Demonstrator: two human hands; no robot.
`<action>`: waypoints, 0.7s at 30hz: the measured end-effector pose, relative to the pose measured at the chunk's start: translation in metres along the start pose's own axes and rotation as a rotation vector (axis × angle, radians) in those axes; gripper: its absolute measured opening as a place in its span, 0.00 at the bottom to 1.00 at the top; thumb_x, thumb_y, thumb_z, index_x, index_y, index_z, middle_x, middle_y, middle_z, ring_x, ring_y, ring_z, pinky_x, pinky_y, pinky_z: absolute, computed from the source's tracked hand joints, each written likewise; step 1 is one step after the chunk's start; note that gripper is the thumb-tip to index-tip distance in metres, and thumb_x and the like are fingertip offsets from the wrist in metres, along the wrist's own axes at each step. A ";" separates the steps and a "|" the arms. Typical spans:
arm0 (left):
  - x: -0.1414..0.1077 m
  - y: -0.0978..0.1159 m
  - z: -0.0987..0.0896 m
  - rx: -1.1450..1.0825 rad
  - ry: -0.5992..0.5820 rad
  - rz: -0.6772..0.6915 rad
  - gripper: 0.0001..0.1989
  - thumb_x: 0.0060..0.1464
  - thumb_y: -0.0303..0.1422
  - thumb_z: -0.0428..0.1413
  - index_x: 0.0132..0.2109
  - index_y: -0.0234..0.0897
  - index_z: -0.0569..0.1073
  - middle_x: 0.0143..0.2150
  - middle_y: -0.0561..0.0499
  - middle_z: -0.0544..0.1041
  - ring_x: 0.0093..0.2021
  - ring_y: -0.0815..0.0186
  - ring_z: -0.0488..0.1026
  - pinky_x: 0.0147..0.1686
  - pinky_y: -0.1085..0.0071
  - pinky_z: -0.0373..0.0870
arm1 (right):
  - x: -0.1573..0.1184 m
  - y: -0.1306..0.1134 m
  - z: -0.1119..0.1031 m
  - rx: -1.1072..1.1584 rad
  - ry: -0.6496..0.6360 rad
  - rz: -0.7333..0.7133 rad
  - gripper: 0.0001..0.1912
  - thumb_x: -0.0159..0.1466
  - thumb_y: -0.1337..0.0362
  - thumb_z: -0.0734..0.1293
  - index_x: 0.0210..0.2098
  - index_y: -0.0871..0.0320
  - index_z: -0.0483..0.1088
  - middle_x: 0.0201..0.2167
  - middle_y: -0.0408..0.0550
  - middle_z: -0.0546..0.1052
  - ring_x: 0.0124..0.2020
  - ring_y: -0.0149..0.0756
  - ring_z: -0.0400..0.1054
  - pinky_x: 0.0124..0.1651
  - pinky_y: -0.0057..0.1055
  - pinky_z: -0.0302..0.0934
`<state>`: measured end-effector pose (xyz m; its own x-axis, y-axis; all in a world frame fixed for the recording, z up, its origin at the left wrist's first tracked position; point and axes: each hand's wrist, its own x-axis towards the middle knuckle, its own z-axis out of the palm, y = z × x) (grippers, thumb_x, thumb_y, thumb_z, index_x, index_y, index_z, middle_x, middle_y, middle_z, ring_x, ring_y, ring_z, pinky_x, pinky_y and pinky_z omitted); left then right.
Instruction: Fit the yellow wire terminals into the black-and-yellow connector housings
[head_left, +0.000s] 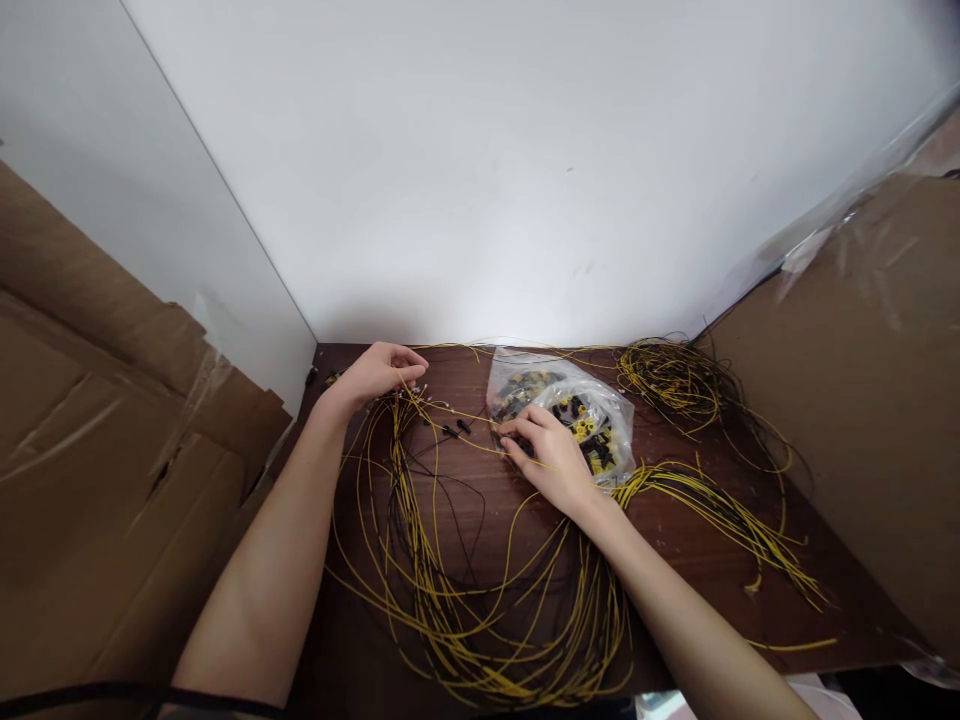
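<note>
My left hand [381, 372] is at the back left of the table, its fingers pinched round a thin yellow wire above the bundle's ends. Beneath it, a looped bundle of yellow and black wires [416, 520] has small pale tips gathered at its upper end. My right hand [551, 455] is in front of a clear plastic bag [619, 410], with thumb and fingers closed on a yellow wire that stretches leftward. Yellow and black connector pieces [600, 445] fill the bag. A few small black connectors [456, 428] lie between my hands.
A tangled coil of yellow and black wires [667, 380] lies at the back right. Cut wire ends [727, 515] fan out over the brown table [487, 500]. Cardboard sheets [862, 400] wall in both sides, and a white panel [525, 180] stands behind.
</note>
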<state>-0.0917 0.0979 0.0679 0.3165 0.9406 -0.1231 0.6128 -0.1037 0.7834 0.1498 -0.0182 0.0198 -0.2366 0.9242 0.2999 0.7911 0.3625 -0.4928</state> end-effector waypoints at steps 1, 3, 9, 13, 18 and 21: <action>-0.001 0.001 -0.001 0.022 -0.010 0.005 0.17 0.46 0.37 0.56 0.40 0.30 0.75 0.28 0.46 0.77 0.29 0.66 0.71 0.31 0.71 0.65 | 0.000 0.000 0.000 -0.005 0.005 0.004 0.07 0.62 0.67 0.62 0.37 0.56 0.71 0.34 0.46 0.69 0.39 0.36 0.65 0.41 0.30 0.60; -0.002 0.003 -0.002 0.050 -0.038 0.014 0.17 0.45 0.37 0.56 0.40 0.30 0.75 0.29 0.47 0.77 0.30 0.66 0.71 0.31 0.71 0.65 | 0.000 0.000 0.001 -0.007 0.017 0.008 0.07 0.61 0.68 0.62 0.37 0.56 0.72 0.34 0.47 0.69 0.39 0.36 0.65 0.41 0.30 0.60; -0.007 0.007 -0.007 0.068 -0.077 0.016 0.18 0.51 0.36 0.49 0.45 0.30 0.72 0.30 0.46 0.78 0.31 0.66 0.72 0.30 0.72 0.65 | -0.001 0.001 0.002 0.023 0.041 0.039 0.07 0.61 0.68 0.62 0.36 0.57 0.72 0.34 0.47 0.69 0.37 0.35 0.65 0.41 0.30 0.60; -0.009 0.010 -0.009 0.047 -0.091 -0.010 0.19 0.50 0.34 0.50 0.48 0.29 0.70 0.28 0.46 0.78 0.30 0.66 0.73 0.30 0.71 0.67 | -0.001 0.001 0.001 0.018 0.035 0.049 0.08 0.61 0.68 0.61 0.37 0.56 0.72 0.34 0.46 0.69 0.37 0.35 0.66 0.40 0.30 0.60; -0.010 0.012 -0.010 -0.003 -0.103 -0.067 0.20 0.48 0.34 0.54 0.48 0.29 0.70 0.27 0.46 0.78 0.28 0.65 0.73 0.30 0.70 0.69 | -0.001 0.000 0.001 0.011 0.028 0.054 0.08 0.62 0.67 0.61 0.37 0.56 0.72 0.34 0.46 0.69 0.36 0.34 0.66 0.40 0.29 0.60; -0.011 0.012 -0.010 -0.042 -0.104 -0.079 0.22 0.45 0.34 0.55 0.49 0.29 0.70 0.27 0.45 0.78 0.29 0.62 0.74 0.30 0.69 0.69 | -0.001 0.000 0.000 0.009 0.027 0.049 0.08 0.62 0.67 0.61 0.37 0.56 0.72 0.34 0.46 0.69 0.36 0.35 0.66 0.39 0.30 0.60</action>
<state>-0.0952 0.0897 0.0851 0.3433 0.9063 -0.2467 0.6084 -0.0145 0.7935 0.1495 -0.0191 0.0193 -0.1819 0.9373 0.2973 0.7963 0.3178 -0.5146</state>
